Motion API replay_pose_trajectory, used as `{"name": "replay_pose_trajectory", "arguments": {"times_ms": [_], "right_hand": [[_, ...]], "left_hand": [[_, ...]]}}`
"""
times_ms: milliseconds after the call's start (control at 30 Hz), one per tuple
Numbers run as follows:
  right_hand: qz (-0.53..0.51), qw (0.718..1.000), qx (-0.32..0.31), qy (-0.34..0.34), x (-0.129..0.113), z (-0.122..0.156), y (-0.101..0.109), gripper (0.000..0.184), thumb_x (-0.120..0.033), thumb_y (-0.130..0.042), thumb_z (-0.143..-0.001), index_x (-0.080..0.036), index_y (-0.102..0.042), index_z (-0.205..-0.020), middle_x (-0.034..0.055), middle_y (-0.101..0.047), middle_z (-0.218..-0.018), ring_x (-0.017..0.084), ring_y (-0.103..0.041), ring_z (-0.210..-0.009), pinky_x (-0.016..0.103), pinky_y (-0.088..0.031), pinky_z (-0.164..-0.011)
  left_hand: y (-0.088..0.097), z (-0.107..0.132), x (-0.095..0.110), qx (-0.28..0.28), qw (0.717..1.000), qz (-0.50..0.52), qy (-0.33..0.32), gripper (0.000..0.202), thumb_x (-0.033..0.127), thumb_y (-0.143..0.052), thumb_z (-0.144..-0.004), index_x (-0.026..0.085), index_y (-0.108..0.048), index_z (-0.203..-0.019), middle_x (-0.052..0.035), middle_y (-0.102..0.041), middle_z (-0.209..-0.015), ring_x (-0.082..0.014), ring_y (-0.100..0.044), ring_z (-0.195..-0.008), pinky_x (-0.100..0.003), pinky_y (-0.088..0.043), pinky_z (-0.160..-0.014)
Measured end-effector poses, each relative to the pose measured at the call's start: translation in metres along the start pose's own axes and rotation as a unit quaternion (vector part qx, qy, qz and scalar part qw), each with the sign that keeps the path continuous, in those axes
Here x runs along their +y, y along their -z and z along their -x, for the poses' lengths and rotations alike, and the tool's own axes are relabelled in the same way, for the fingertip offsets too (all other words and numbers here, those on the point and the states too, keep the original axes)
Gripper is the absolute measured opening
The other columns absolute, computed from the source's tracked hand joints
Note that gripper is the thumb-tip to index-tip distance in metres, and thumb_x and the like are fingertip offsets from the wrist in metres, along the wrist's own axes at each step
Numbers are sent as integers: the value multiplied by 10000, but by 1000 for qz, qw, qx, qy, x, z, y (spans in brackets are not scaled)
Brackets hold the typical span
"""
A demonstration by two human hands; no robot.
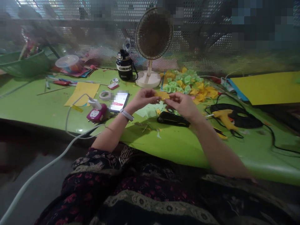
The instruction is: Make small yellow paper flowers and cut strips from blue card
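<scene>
Between both hands, above the green table (150, 137), is a small piece of orange-yellow paper (162, 95). My left hand (145, 97), with a pale band on its wrist, pinches the paper's left side. At its right edge, the fingers of my right hand (181, 104) close on the same piece. Below the right hand lies a black stapler (172, 119), partly behind that hand. Pale green paper (145, 110) and small scraps rest under the hands. Just beyond, a pile of light green and yellow paper flowers (187, 82) spreads out.
A desk fan (154, 34) stands behind the hands, beside a dark flask (125, 67). To the left lie a phone (119, 102), a tape roll (105, 95) and a purple power socket (97, 113) with a cable. A yellow glue gun (224, 117) lies right.
</scene>
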State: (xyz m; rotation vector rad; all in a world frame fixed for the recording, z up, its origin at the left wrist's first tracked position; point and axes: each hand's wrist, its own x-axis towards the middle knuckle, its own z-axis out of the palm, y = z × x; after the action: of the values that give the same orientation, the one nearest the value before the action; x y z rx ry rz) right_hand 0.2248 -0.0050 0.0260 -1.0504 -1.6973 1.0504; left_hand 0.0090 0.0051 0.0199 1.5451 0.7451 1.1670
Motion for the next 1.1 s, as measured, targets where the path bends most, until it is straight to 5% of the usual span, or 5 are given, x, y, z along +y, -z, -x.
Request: {"name": "replay_pose_trajectory", "arguments": {"times_ms": [400, 567, 633, 800, 1100], "right_hand": [[8, 999, 27, 20, 3, 9, 2, 400, -571, -773, -766, -200, -665, -868, 26, -711, -805, 154, -695, -599, 292, -591, -554], [22, 998, 54, 39, 4, 7, 9, 327, -529, -763, -798, -213, -693, -838, 20, -697, -764, 170, -710, -645, 323, -616, -621], [32, 997, 60, 45, 1, 6, 13, 288, -497, -769, -806, -220, -698, -831, 20, -697, -754, 174, -707, -650, 340, -618, -637], [61, 996, 42, 57, -2, 9, 12, 252, -474, -769, -807, -229, -707, -814, 21, -706, -739, 191, -704, -656, 366, -611, -647], [97, 993, 30, 62, -2, 11, 9, 246, -458, -735, -840, -216, -707, -804, 31, -709, -759, 182, -704, -653, 338, -582, -631]], "left_hand": [[-2, 0, -5, -1, 1000, 5, 29, 247, 230, -854, -745, 122, -663, -858, -49, -722, -780, -156, -737, -715, -297, -633, -717], [27, 7, 6, 98, 993, -55, 20, 387, 80, -876, -643, 146, -704, -983, -25, -683, -740, -187, -739, -711, -305, -633, -701], [39, 13, 11, 37, 993, -101, 44, 368, 75, -886, -593, 161, -731, -915, -28, -697, -712, -185, -727, -659, -279, -613, -638], [42, 31, 6, -274, 934, -194, 124, 329, 170, -854, -587, 243, -781, -899, -12, -727, -661, -155, -664, -514, -219, -512, -452], [32, 36, -14, -261, 915, -252, 173, 272, 190, -802, -624, 233, -790, -892, -48, -731, -678, -178, -640, -489, -267, -488, -446]]}}
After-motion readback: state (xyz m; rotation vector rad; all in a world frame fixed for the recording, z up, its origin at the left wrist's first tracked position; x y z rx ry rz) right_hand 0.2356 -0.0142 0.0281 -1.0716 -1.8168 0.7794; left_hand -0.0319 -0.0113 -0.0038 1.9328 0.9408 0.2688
